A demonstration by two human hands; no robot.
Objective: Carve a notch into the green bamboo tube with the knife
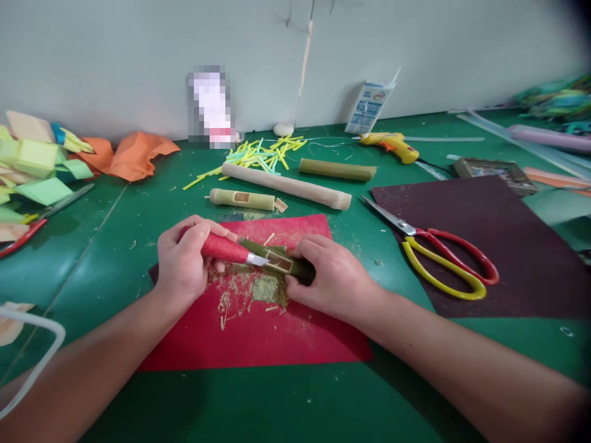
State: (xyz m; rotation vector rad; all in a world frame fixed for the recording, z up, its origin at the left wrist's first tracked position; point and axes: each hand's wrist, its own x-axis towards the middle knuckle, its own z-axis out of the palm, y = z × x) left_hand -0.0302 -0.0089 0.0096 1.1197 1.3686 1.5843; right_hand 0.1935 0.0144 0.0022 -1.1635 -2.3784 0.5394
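My left hand (185, 258) is closed round the red handle of a carving knife (226, 248). The blade points right, its tip at a rectangular opening cut in a green bamboo tube (280, 261). Closed on the right end of that tube is my right hand (333, 274); the tube's left end lies close to my left fingers. Beneath both hands is a red sheet (295, 338), strewn with pale bamboo shavings (226, 304). Behind the sheet lies a paler bamboo tube (221, 198) with a similar opening, a small cut piece (281, 205) at its right end.
A wooden rod (286, 184) and another green bamboo tube (338, 170) lie farther back. Red-and-yellow scissors (443, 258) rest on a dark sheet (480, 215) at right. A yellow glue gun (392, 146) is near the wall. Folded paper pieces (39, 160) crowd the left.
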